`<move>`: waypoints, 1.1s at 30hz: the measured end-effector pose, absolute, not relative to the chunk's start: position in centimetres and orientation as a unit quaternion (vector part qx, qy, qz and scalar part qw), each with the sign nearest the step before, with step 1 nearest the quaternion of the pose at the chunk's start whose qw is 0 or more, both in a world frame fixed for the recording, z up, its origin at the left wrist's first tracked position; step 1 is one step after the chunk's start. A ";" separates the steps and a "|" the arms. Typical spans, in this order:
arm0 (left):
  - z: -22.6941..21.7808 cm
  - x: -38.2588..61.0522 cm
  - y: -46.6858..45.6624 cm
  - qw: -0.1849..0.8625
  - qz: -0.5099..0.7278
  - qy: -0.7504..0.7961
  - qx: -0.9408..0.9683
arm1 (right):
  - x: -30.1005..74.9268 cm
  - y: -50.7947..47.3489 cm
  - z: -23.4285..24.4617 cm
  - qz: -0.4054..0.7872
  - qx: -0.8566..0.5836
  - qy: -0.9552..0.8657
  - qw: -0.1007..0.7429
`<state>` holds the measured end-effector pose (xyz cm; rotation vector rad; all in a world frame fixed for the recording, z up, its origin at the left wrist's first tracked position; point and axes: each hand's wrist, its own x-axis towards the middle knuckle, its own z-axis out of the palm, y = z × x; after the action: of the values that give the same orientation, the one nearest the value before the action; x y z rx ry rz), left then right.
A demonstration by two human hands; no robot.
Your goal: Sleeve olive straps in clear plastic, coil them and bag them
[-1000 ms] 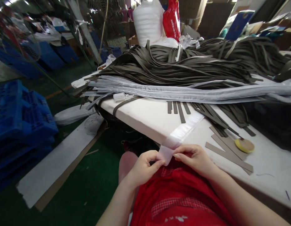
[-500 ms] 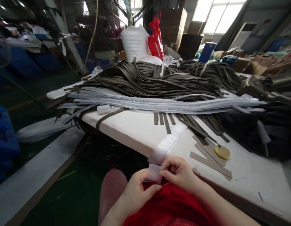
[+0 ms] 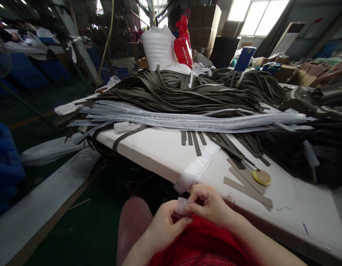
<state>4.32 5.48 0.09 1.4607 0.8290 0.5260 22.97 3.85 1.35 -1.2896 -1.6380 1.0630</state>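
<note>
In front of my lap, my left hand (image 3: 166,223) grips one side of a small, whitish translucent piece of film (image 3: 181,206). My right hand (image 3: 205,201) pinches the other side between thumb and fingers. The film is curled, and the fingers partly cover it. Just beyond my right hand, a flat white plastic sleeve (image 3: 198,166) lies across the table's edge with its end hanging over. To the right are several brown-grey strips (image 3: 247,190) and a round yellow-rimmed disc (image 3: 261,177).
The white table (image 3: 151,147) bears a big heap of dark strips (image 3: 173,90) and a bundle of strips in clear plastic (image 3: 187,121). Behind stand a white foam roll (image 3: 158,48) and a red bag (image 3: 183,42). A low board (image 3: 49,199) is at the left, near blue crates (image 3: 6,162).
The piece of film was flat and more visible; now it is folded or curled between my hands. My right-hand fingers have closed further over it, nearer my left hand.
</note>
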 end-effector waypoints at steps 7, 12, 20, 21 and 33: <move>-0.3 4.4 5.3 0.654 0.224 0.357 0.629 | 22.5 3.8 0.3 0.339 -0.527 -0.648 0.434; -0.2 4.7 5.4 0.632 0.232 0.364 0.644 | 22.8 3.9 1.2 0.369 -0.560 -0.632 0.389; -1.1 4.0 5.2 0.600 0.261 0.390 0.648 | 26.4 8.2 2.0 0.104 -0.724 -0.646 0.220; -1.2 3.9 5.2 0.597 0.263 0.393 0.649 | 26.7 8.8 1.6 0.065 -0.749 -0.637 0.170; -2.0 2.6 5.5 0.610 0.270 0.416 0.618 | 30.2 10.7 0.0 0.156 -0.767 -0.493 0.379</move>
<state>2.60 5.52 -1.98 1.4255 0.9600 0.6241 30.16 10.72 0.03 -1.9604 -1.2586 0.3989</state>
